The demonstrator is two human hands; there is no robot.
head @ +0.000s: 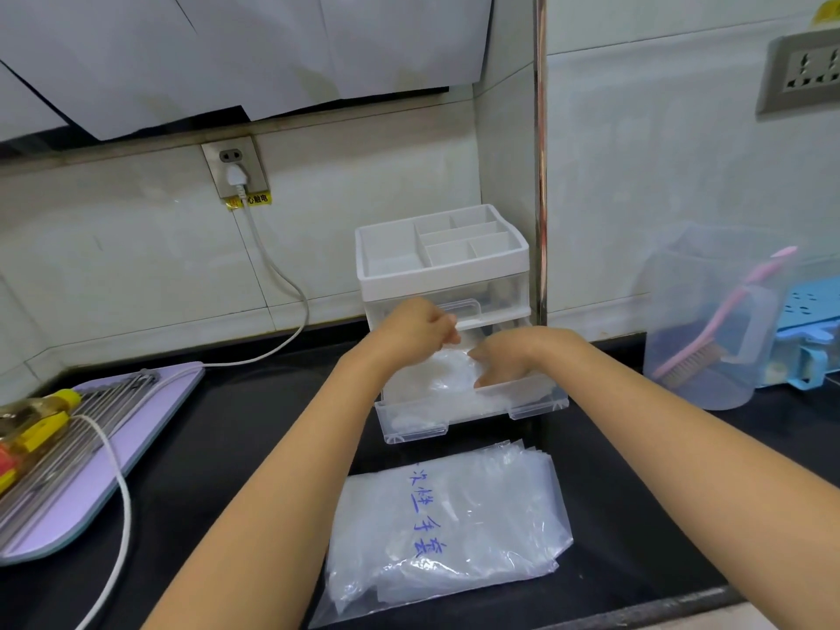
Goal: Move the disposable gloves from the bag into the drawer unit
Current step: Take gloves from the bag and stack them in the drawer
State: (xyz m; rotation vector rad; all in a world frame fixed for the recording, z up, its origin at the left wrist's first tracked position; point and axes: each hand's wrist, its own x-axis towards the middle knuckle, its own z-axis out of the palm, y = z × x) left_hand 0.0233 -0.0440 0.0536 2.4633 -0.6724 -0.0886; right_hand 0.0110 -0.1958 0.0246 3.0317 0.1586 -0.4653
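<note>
Where disposable gloves [447, 375] sit bunched in pulled-out bottom drawer [472, 409] of drawer unit [443, 266], pinching their upper edge with left hand [416, 329], pressing down with extended fingers of right hand [509, 356]. Just in front, flat on counter [227, 447]: bag [450, 529].

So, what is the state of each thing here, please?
Lower drawer: pulled out, gloves inside.
Upper drawer: closed.
Bag: lying flat, gloves inside.
Left hand: fingers curled, grip unclear.
Right hand: resting on the drawer's gloves.
Plug: plugged in.
</note>
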